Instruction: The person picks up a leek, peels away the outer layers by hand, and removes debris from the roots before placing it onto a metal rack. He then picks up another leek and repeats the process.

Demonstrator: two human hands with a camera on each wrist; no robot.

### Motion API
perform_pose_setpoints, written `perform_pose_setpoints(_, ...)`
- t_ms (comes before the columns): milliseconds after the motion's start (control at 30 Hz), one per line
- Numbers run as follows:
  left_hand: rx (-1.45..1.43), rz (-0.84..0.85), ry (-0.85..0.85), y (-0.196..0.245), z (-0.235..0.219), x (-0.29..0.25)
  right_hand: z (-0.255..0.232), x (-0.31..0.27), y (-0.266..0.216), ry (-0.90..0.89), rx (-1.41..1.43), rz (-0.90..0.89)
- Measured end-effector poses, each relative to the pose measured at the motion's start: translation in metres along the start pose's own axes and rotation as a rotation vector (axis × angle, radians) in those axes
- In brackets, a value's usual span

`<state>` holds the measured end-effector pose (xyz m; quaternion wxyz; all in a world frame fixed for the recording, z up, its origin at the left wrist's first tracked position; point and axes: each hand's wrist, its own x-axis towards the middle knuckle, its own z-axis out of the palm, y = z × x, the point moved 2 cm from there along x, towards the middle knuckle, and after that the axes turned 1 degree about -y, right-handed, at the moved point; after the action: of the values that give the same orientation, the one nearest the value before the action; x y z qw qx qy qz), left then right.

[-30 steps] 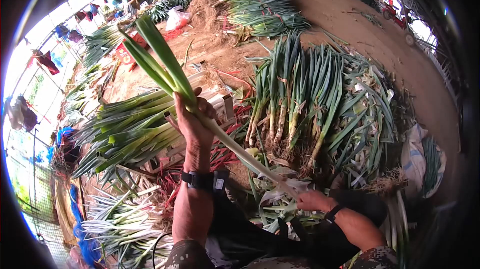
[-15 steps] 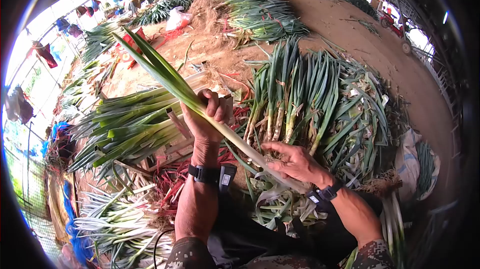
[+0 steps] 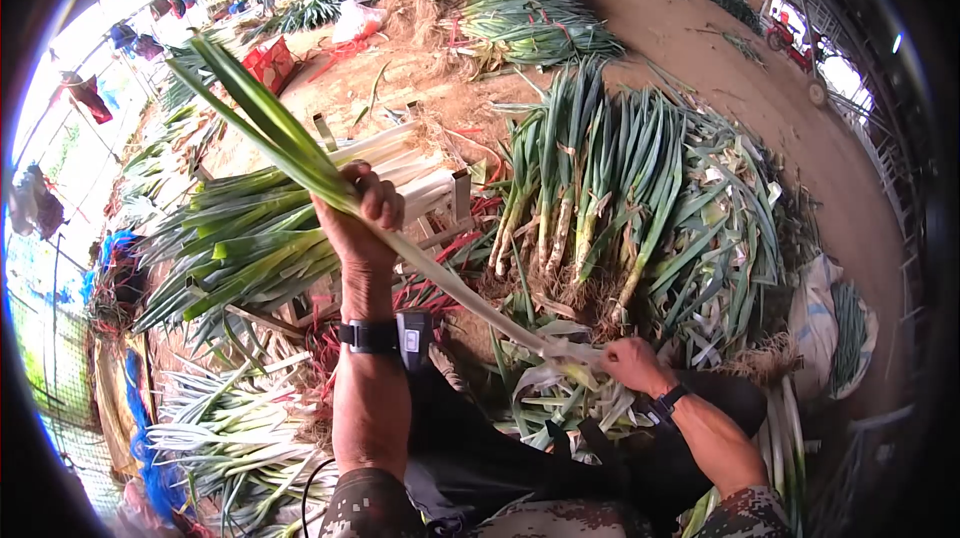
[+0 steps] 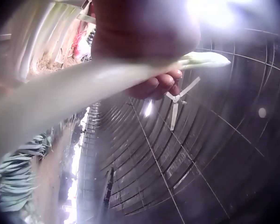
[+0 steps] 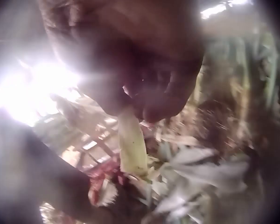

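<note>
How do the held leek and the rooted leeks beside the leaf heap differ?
The held leek is single, gripped by the left hand; the rooted leeks are many, untouched. The held leek's shaft looks smooth and pale; the rooted leeks' shafts are browned in places. In the head view, the held leek slants toward upper left; the rooted leeks point mostly upward. Both have green leaves.

Camouflage sleeves (image 3: 372, 506), black wrist straps (image 3: 368, 337)
</note>
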<state>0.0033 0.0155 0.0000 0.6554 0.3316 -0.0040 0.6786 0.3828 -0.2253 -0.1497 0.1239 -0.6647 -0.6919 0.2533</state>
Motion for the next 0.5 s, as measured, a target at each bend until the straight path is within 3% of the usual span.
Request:
perform_pose_setpoints(67,0.035,0.024,-0.003,0.008,-0.004,-0.002,0.023,-0.019,0.054,-0.083,-0.211,0.181)
perform_pose_setpoints(133,0.048,0.058,0.028,0.016,-0.004,-0.005,0.029,-0.026,0.071,-0.219,-0.499,0.342)
perform_pose_setpoints(167,0.047,0.058,0.023,0.020,-0.004,-0.006,0.028,-0.027,0.079,-0.176,-0.353,0.367)
perform_pose_setpoints(267,0.009,0.069,0.041,0.023,-0.002,-0.006,-0.013,-0.007,0.020,-0.124,0.015,0.206)
perform_pose_setpoints(333,-0.022,0.067,-0.009,0.021,-0.004,-0.005,-0.021,0.011,-0.010,0.101,0.339,-0.021)
perform_pose_setpoints(433,-0.067,0.061,-0.042,0.017,-0.004,-0.002,-0.064,0.022,-0.086,-0.063,0.561,0.124)
perform_pose_setpoints(500,-0.106,0.064,-0.063,0.015,-0.005,-0.002,-0.054,0.034,-0.087,-0.132,0.554,0.183)
